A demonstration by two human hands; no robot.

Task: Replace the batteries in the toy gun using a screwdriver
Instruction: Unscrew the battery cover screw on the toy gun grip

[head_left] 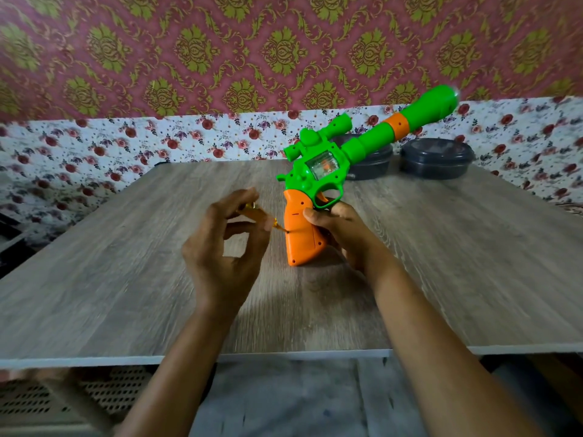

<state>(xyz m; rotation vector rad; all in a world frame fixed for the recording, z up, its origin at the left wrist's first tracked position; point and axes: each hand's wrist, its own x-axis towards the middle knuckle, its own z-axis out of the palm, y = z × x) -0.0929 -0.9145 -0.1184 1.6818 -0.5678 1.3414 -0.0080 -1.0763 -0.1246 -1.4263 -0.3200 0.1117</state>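
A green and orange toy gun (318, 171) stands on its orange grip (301, 239) on the wooden table (126, 263), barrel pointing up and to the right. My right hand (340, 230) grips the orange handle from the right, thumb on its front face. My left hand (227, 244) pinches a small yellow screwdriver (274, 224) between thumb and fingers. The screwdriver's tip touches the left side of the grip. Most of the tool is hidden by my fingers.
Two dark round lidded containers, one behind the gun (369, 165) and one to the right (437, 159), sit at the table's far edge. A floral wall stands close behind the table. The near table edge (284, 354) runs across the lower part of the view.
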